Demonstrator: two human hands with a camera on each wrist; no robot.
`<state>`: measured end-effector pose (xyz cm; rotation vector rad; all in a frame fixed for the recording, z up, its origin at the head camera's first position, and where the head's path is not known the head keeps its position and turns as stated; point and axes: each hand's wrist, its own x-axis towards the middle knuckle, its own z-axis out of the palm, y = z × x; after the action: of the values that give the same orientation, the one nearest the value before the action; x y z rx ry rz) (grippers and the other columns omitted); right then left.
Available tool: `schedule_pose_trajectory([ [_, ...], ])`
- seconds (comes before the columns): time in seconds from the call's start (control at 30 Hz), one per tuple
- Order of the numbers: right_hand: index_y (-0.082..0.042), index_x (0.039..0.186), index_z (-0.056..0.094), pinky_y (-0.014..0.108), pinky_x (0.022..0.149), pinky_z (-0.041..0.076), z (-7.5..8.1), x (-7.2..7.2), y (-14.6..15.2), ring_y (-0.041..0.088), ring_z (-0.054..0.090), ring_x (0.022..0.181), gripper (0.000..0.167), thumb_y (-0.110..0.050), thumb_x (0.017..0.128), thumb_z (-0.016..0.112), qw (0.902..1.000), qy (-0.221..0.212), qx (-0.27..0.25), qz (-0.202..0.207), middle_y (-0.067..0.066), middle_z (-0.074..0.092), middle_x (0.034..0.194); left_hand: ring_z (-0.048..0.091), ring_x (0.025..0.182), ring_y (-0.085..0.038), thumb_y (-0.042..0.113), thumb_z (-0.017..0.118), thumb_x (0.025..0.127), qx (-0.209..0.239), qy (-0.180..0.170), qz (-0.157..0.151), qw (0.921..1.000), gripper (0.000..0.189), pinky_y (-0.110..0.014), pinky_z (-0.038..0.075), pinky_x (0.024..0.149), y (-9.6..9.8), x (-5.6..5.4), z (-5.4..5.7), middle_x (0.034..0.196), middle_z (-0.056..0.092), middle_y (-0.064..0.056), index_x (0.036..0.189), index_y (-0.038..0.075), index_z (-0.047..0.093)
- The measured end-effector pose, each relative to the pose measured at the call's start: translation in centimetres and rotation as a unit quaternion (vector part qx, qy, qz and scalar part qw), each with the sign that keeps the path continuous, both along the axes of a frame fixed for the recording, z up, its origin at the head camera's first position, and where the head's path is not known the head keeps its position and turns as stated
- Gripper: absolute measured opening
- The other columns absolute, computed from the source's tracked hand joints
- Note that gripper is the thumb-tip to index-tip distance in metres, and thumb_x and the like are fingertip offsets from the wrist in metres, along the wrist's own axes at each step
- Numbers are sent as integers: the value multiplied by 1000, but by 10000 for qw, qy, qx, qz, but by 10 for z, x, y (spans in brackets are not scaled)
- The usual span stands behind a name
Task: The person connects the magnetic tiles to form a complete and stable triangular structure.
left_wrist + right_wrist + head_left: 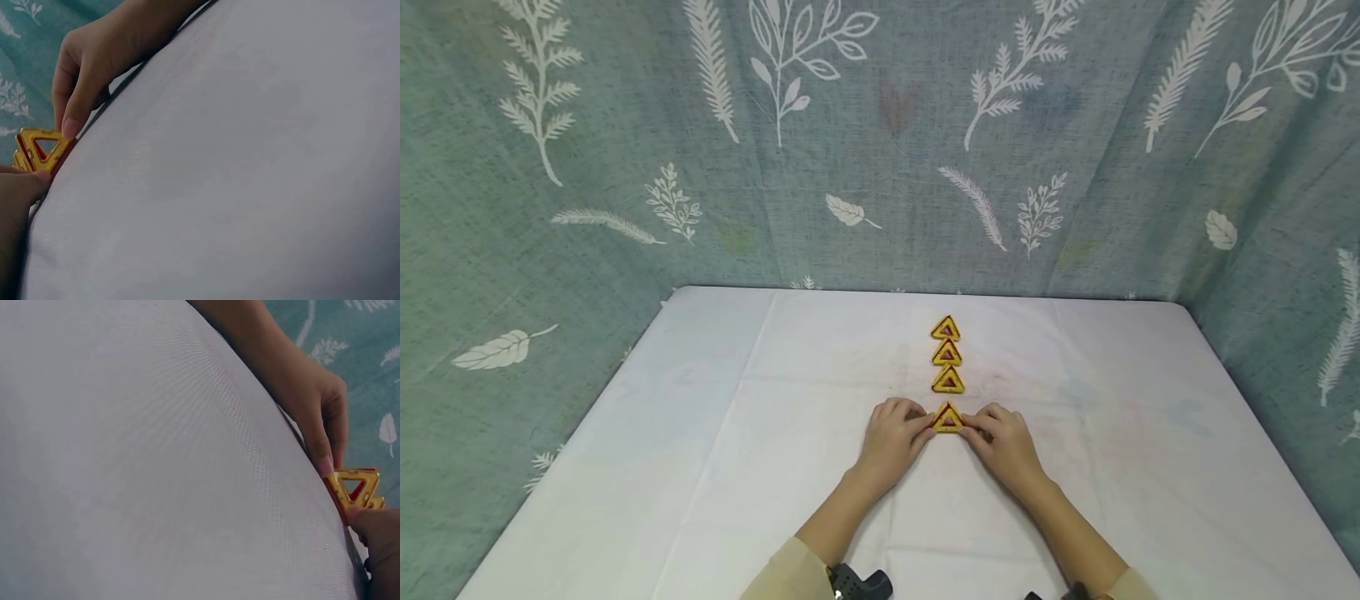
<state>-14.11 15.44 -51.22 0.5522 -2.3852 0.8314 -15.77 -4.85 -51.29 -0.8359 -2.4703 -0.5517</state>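
A small triangular pyramid of yellow and red magnetic tiles (949, 429) stands on the white cloth, one yellow triangular face toward me. My left hand (891, 437) pinches its left lower corner between thumb and fingers. On the opposite corner, my right hand (1006, 446) pinches in the same way. Just beyond it, three similar pyramids form a straight column: the nearest pyramid (947, 387), the middle pyramid (947, 362) and the farthest pyramid (946, 336). A gap separates the held one from that column. Both wrist views catch the held tiles (55, 156) between the fingertips.
White cloth (775, 467) covers the table, with faint fold lines. A green-blue curtain (895, 250) printed with white leaves rises behind the far edge and along both sides. Dark wrist devices (861, 583) show at the bottom near the sleeves.
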Motion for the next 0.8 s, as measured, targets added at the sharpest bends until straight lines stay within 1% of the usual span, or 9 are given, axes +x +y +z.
schedule_pose_trajectory([
  [0.13,-5,90,75,25,59,30,2,-4,-4,2,38,58,21,-10,71,81,9993,-305,-134,-151,-5,57,74,54,95,-19,29,69,85,-26,-160,118,9998,23,-36,43,82,1,-8,0,97,60,1,103,16,75],
  [0.2,-5,90,75,26,59,30,2,-6,-5,2,38,58,20,-11,71,81,9987,-413,-213,-187,-5,58,74,54,94,-19,30,69,85,-16,-214,159,9996,23,-36,43,82,0,-10,0,97,60,1,103,16,75],
  [0.33,-7,91,76,27,61,29,2,-7,-4,3,39,57,20,-13,73,80,9975,-612,-265,-217,-4,59,73,54,93,-19,31,70,84,86,-225,233,9994,24,-36,43,82,1,-9,0,96,60,1,103,17,75],
  [0.53,-7,93,76,29,63,29,1,-7,-1,2,42,58,21,-13,73,80,9933,-1052,-438,-181,-5,61,72,54,89,-17,32,70,84,155,-253,331,9990,24,-34,43,79,2,-5,0,96,59,1,103,18,75],
  [0.6,-7,94,76,28,63,29,1,-7,0,1,41,58,22,-13,73,80,9929,-1075,-504,-96,-5,60,72,54,89,-18,32,71,83,209,-284,329,9988,25,-35,43,79,1,-5,0,96,59,1,103,17,75],
  [0.63,-6,95,75,27,63,31,1,-8,1,1,41,58,24,-12,72,80,9930,-1035,-572,-11,-4,60,72,54,89,-18,32,70,83,238,-331,336,9986,26,-35,43,79,1,-5,0,97,60,1,104,17,74],
  [0.7,-2,98,74,24,60,34,1,-8,3,2,41,57,29,-9,70,81,9929,-903,-758,186,-1,61,73,55,90,-19,32,70,83,339,-481,354,9976,30,-36,43,80,0,-5,1,99,60,0,107,15,73],
  [0.8,3,105,70,21,55,39,3,-9,6,7,45,59,40,-6,68,82,9911,-768,-992,448,5,62,76,55,93,-20,34,70,84,502,-779,462,9946,36,-37,42,82,-5,-4,-1,101,60,-1,112,12,71],
])
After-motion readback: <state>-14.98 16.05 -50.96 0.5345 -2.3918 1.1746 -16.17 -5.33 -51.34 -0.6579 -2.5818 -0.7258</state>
